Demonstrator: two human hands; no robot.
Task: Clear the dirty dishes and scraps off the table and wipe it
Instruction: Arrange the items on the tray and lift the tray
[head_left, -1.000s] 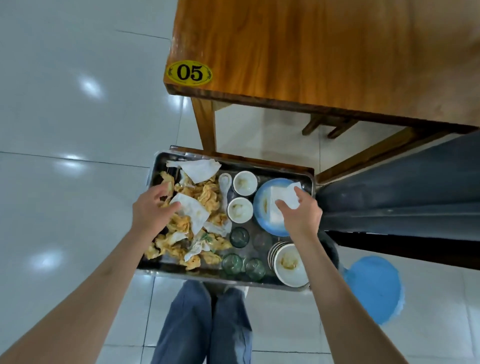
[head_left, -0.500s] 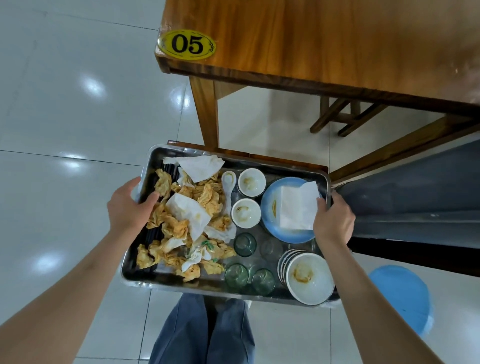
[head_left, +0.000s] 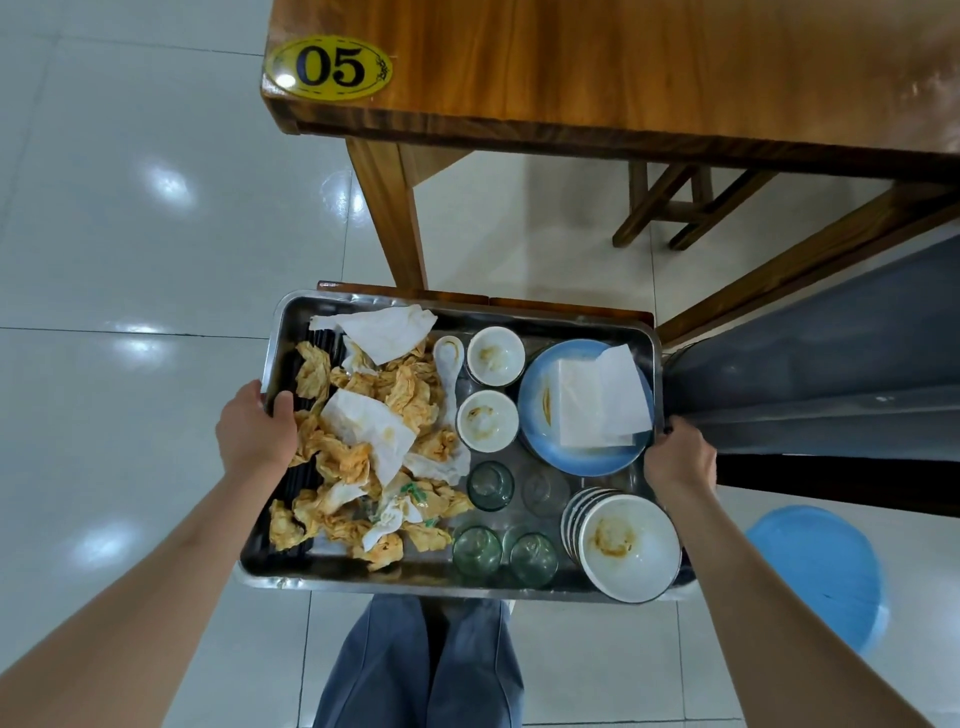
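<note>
A steel tray (head_left: 363, 574) sits below the table, over a wooden stool. My left hand (head_left: 255, 431) grips its left rim, thumb inside. My right hand (head_left: 678, 457) grips its right rim. The tray's left half holds stained napkins and scraps (head_left: 374, 441). On its right half are two small white bowls (head_left: 487, 420), a white spoon (head_left: 448, 358), a blue plate (head_left: 535, 410) with a folded napkin (head_left: 597, 405), several glasses (head_left: 491, 486) and a stack of white bowls (head_left: 628, 545). The wooden table (head_left: 623, 67), marked 05, fills the top of the view.
A table leg (head_left: 387, 218) stands just beyond the tray. A wooden stool (head_left: 665, 208) is under the table. A dark bench (head_left: 831, 395) lies right of the tray, and a blue plastic stool (head_left: 815, 571) stands at lower right. White tiled floor spreads to the left.
My hands moved from over the scraps and the blue plate outward to the tray's side rims and took hold. The tray now appears larger and closer in view.
</note>
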